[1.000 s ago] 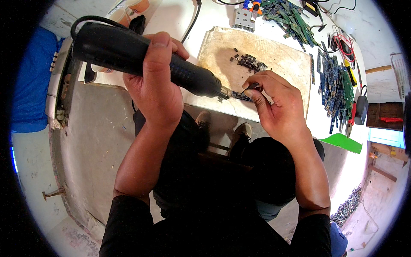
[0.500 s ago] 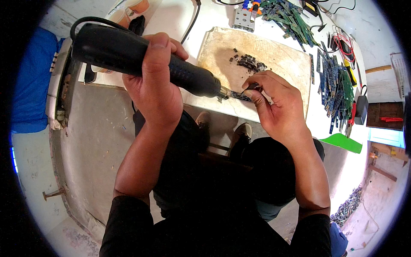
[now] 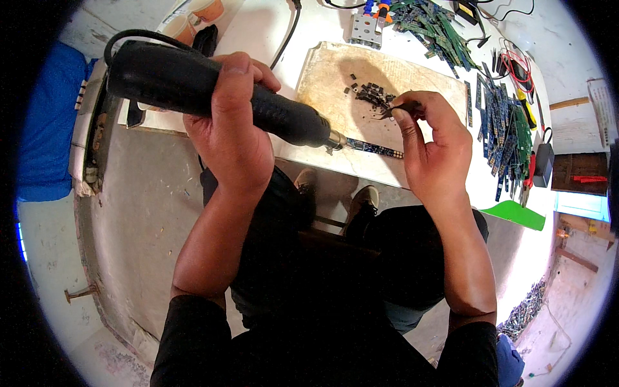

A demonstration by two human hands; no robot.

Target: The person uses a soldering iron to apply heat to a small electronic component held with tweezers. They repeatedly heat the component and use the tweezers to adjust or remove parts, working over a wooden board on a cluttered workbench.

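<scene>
My left hand [image 3: 229, 129] is wrapped round a black hot-air tool [image 3: 167, 77], whose metal nozzle [image 3: 336, 138] points at the left end of a narrow circuit board strip [image 3: 374, 148] on a stained beige mat [image 3: 322, 84]. My right hand [image 3: 432, 135] is closed on dark tweezers [image 3: 405, 109], their tips just above the mat beside a loose pile of small black components [image 3: 374, 93]. The board lies below and left of that hand.
A white table [image 3: 258, 26] carries heaps of green [image 3: 432, 29] and blue board strips [image 3: 490, 122], a metal block [image 3: 366, 29], paper cups [image 3: 206, 9], red wires [image 3: 516, 61], yellow-handled tools [image 3: 529, 109], a black charger [image 3: 545, 164] and cables.
My right hand and the tweezers have moved up and right from the board to the component pile, uncovering more of the strip. My left hand and the tool have shifted slightly.
</scene>
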